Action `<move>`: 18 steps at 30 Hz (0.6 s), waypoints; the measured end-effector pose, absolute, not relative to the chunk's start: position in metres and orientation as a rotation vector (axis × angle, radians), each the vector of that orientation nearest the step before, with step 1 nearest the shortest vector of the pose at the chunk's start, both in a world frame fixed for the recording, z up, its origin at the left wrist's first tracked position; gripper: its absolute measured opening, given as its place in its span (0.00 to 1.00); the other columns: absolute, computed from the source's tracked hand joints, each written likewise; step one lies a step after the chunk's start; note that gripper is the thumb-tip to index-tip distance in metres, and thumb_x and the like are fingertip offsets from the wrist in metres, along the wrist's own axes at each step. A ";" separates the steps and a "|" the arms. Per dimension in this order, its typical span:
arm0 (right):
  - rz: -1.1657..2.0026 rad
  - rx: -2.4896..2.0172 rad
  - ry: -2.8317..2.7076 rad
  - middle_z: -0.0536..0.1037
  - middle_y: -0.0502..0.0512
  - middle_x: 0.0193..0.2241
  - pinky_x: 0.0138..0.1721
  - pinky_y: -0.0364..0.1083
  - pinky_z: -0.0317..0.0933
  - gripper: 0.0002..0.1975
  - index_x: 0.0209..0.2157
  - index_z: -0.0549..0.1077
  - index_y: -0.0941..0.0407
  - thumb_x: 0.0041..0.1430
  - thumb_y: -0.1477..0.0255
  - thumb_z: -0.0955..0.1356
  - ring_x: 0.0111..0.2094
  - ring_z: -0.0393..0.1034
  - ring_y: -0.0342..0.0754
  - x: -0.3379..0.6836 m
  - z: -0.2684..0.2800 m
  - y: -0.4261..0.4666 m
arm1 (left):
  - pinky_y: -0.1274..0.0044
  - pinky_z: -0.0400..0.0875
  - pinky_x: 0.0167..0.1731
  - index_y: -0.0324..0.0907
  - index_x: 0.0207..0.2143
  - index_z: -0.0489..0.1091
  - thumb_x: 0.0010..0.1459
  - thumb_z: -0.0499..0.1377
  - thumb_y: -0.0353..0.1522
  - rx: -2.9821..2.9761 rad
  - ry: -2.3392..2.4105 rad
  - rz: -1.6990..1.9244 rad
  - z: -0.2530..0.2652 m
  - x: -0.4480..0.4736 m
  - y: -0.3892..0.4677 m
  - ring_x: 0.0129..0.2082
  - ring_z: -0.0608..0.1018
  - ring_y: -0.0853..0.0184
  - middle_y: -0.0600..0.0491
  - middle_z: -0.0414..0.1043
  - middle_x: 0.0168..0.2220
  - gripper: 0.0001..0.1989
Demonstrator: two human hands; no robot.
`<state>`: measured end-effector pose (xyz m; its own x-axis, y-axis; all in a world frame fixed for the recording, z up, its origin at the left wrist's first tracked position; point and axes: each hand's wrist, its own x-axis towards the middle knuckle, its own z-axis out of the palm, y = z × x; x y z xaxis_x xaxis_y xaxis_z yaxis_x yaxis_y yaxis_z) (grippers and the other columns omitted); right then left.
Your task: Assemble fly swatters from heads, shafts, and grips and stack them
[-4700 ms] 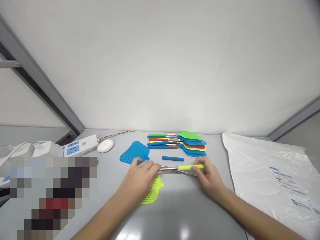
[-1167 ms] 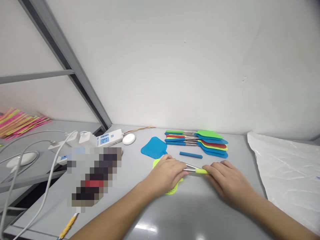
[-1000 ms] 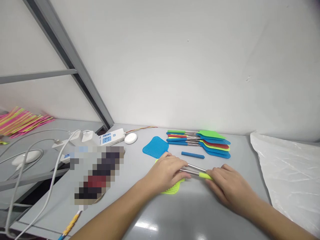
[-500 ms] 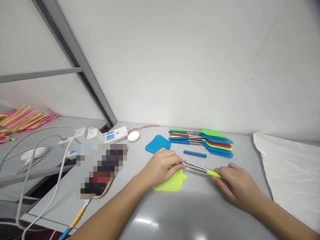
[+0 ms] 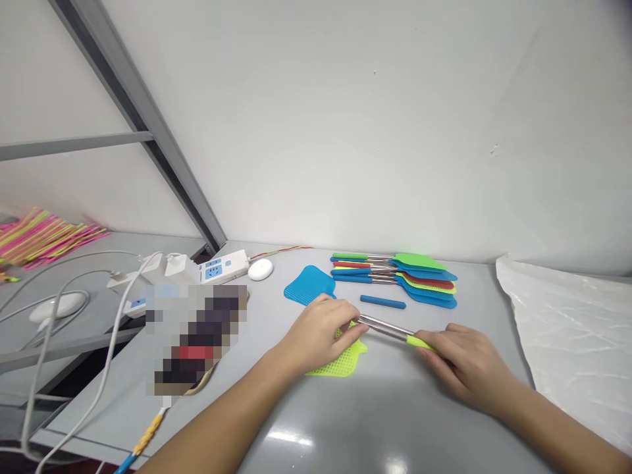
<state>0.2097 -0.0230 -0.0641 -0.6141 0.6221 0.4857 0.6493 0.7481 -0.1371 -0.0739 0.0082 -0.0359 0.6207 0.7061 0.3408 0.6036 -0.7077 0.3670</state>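
My right hand [image 5: 459, 362] is closed round a yellow-green handle [image 5: 419, 342]. Two thin metal rods [image 5: 388, 326] run side by side from this handle toward my left hand [image 5: 326, 332], whose fingers pinch their far ends. Below that hand lies a yellow-green mesh fly swatter head [image 5: 340, 363], partly covered by it. A blue swatter head [image 5: 309, 284] rests just behind my left hand. Beyond the rods is a loose blue handle [image 5: 382, 302]. Whether the rods are joined at my left fingers is hidden.
Several fly swatters [image 5: 424, 280] are piled near the wall. A white sheet [image 5: 567, 342] covers the right side. On the left are a blurred-out phone [image 5: 202, 342], a power strip [image 5: 224, 266], a round white object [image 5: 260, 269] and white cables [image 5: 116, 329].
The two rods have come closer together, nearly parallel. Both hands keep their grip, and the whole view has shifted slightly.
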 end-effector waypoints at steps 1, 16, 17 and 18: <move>-0.079 -0.957 -2.431 0.71 0.48 0.21 0.27 0.44 0.51 0.09 0.44 0.69 0.57 0.63 0.75 0.62 0.21 0.61 0.42 0.209 -0.064 -0.023 | 0.73 0.59 0.37 0.42 0.32 0.65 0.65 0.48 0.38 2.638 1.079 0.685 -0.036 -0.073 0.008 0.29 0.71 0.69 0.55 0.70 0.27 0.13; -0.055 -1.058 -2.462 0.73 0.50 0.22 0.26 0.44 0.50 0.10 0.40 0.71 0.56 0.65 0.73 0.59 0.21 0.61 0.42 0.211 -0.067 -0.024 | 0.72 0.58 0.40 0.41 0.31 0.66 0.65 0.48 0.38 2.762 1.076 0.717 -0.033 -0.074 0.006 0.29 0.70 0.69 0.55 0.68 0.25 0.13; -0.046 -1.067 -2.467 0.73 0.50 0.22 0.26 0.44 0.50 0.10 0.39 0.71 0.56 0.65 0.72 0.59 0.22 0.61 0.43 0.212 -0.067 -0.024 | 0.72 0.57 0.40 0.41 0.30 0.65 0.65 0.48 0.38 2.781 1.074 0.702 -0.033 -0.074 0.006 0.29 0.70 0.69 0.55 0.68 0.25 0.14; -0.037 -1.075 -2.470 0.72 0.50 0.21 0.26 0.44 0.50 0.10 0.38 0.71 0.56 0.65 0.72 0.59 0.22 0.61 0.43 0.212 -0.067 -0.024 | 0.72 0.57 0.40 0.41 0.30 0.65 0.66 0.47 0.38 2.799 1.072 0.682 -0.033 -0.074 0.006 0.29 0.70 0.69 0.55 0.68 0.25 0.14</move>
<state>0.2116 -0.0240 -0.0672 -0.5984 0.6898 0.4075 0.7018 0.6967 -0.1489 -0.0738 0.0062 -0.0326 0.6585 0.6495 0.3802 0.6195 -0.7547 0.2161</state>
